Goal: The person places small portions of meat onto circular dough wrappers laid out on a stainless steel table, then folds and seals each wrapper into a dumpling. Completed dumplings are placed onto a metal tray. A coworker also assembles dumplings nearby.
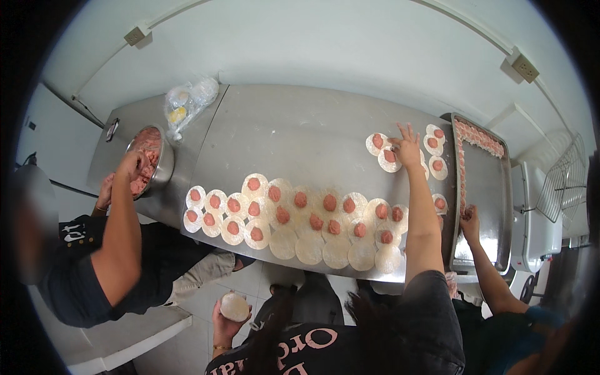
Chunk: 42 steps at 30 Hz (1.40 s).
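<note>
My left hand, low in front of my body and off the table, is closed around a small stack of round dumpling wrappers. My right arm stretches across the table to the far right. There my right hand has its fingers spread over a few wrappers topped with meat, its fingertips close to a wrapper. Along the near edge lie rows of wrappers, most with a pink lump of minced meat. Several in the nearest row are bare, such as one wrapper.
At left, a person has both hands at a steel bowl of minced meat. A plastic bag lies behind it. On the right, another person's hand is at a metal tray lined with filled dumplings along its edges. A wall bounds the steel table.
</note>
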Motion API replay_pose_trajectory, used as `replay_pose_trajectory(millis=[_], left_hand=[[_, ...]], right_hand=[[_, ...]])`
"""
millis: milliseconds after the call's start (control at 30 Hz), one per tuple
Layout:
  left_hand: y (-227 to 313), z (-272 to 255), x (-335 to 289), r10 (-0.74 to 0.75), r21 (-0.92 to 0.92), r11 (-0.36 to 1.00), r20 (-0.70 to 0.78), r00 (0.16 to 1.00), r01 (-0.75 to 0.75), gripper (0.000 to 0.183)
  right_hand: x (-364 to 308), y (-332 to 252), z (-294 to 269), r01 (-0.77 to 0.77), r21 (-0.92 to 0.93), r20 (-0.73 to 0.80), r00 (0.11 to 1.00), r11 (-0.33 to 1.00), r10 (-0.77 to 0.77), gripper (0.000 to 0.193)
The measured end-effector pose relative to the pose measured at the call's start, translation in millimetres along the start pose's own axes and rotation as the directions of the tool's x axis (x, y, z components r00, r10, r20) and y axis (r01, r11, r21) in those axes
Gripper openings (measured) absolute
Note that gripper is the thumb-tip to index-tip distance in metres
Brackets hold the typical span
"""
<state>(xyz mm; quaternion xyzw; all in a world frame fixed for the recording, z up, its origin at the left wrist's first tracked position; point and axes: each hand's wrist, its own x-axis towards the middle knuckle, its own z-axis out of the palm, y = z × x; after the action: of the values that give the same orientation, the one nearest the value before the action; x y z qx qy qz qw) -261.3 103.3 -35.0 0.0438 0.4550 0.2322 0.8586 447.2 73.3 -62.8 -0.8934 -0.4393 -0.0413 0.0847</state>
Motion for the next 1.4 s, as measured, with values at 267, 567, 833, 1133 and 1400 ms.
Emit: replay_pose_trajectory(millis=[267, 567, 833, 1133, 1400], left_hand=[[7, 16, -3, 0.028, 0.033, 0.999, -0.089, 0.996, -0.025, 0.055], [14, 35, 9, 0.007, 0.077, 0.997, -0.108, 0.994, 0.002, 0.057], [13, 41, 15, -0.017, 0.075, 0.997, -0.047, 0.999, 0.021, 0.056], [16, 40, 30, -0.072, 0.065, 0.996, 0.086, 0.994, 0.066, 0.052], [23, 44, 38, -0.090, 0.170, 0.984, 0.185, 0.979, 0.058, 0.054]], right_hand=[[45, 31, 8, -0.244, -0.078, -0.101, 0.967, 0.967, 0.235, 0.026], [46, 85, 9, -0.536, -0.146, -0.155, 0.842, 0.831, 0.516, 0.027], [-13, 98, -23, -0.181, 0.218, -0.202, 0.953, 0.959, 0.226, 0.040], [-79, 84, -25, -0.210, 0.131, -0.017, 0.977, 0.969, 0.214, 0.047], [-113, 85, -37, -0.271, 0.099, -0.001, 0.962, 0.958, 0.272, 0.046]])
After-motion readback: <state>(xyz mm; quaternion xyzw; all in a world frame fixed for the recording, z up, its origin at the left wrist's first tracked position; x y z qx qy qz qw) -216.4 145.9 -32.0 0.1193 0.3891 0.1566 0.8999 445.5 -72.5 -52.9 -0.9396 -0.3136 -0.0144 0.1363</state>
